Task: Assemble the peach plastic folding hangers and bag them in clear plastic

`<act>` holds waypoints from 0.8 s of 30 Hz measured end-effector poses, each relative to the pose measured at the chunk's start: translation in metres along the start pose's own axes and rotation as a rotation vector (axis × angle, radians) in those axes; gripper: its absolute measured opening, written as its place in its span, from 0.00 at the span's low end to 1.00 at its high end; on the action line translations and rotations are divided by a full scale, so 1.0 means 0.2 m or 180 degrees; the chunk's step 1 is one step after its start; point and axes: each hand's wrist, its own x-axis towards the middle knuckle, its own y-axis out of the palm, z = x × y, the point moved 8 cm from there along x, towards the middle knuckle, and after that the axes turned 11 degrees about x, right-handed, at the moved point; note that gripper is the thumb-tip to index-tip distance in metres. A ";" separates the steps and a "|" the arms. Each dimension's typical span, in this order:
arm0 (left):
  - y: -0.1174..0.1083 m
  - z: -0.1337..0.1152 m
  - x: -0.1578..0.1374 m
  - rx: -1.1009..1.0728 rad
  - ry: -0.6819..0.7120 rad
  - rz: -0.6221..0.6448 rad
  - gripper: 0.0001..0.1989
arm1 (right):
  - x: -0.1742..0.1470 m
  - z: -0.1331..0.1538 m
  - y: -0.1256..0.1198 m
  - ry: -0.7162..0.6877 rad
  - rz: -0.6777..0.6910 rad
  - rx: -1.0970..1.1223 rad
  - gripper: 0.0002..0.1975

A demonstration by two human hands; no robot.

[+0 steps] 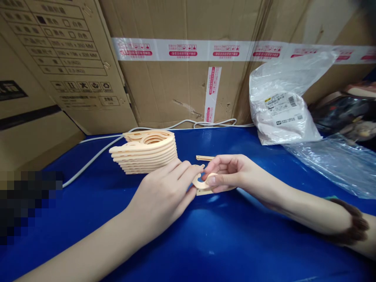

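Both my hands meet over the middle of the blue surface, around a small cream plastic hook (200,183) with a curved, C-shaped end. My left hand (167,188) pinches its left side, the fingertips partly hidden behind the hand. From the right, my right hand (232,172) grips the hook between thumb and fingers. Below the hook shows a flat cream plastic arm (204,192), partly covered by my right hand; I cannot tell whether they are joined. A slim cream strip (202,158) lies just behind my right fingers.
To the left stands a neat stack of cream plastic hanger-like pieces (143,152). Cardboard boxes (170,86) wall off the back and left. A grey cable (96,154) runs behind the stack. At right are a white labelled bag (282,113) and a clear plastic bag (337,160).
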 end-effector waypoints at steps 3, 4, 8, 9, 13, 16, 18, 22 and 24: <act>0.02 -0.03 0.00 0.0085 0.0150 0.0061 0.11 | -0.01 0.00 0.04 -0.0110 0.0276 -0.0079 0.11; 0.02 -0.03 0.00 0.0059 0.0155 0.0110 0.12 | -0.01 0.01 0.05 -0.0219 0.0354 -0.0159 0.11; 0.06 -0.04 -0.02 -0.0228 0.0079 0.0415 0.10 | -0.01 0.02 0.06 -0.0468 0.0464 -0.0535 0.11; 0.07 -0.04 -0.02 -0.0272 0.0068 0.0471 0.12 | -0.01 0.02 0.06 -0.0431 0.0481 -0.0606 0.11; 0.07 -0.04 -0.02 -0.0174 0.0087 0.0527 0.19 | -0.02 0.06 0.08 -0.0542 0.0666 -0.1166 0.13; 0.06 -0.02 -0.02 -0.0067 -0.0015 0.0547 0.21 | -0.05 0.16 0.08 -0.0982 0.0583 -0.2176 0.17; 0.05 0.00 -0.01 -0.0041 -0.0116 0.0551 0.21 | -0.06 0.21 0.07 -0.1234 0.0511 -0.2961 0.17; 0.07 0.04 0.00 -0.0087 -0.0296 0.0731 0.20 | -0.10 0.19 0.08 -0.1730 0.0689 -0.4242 0.12; 0.09 0.05 0.00 -0.0150 -0.0366 0.0829 0.20 | -0.11 0.13 0.09 -0.1904 0.0878 -0.4648 0.12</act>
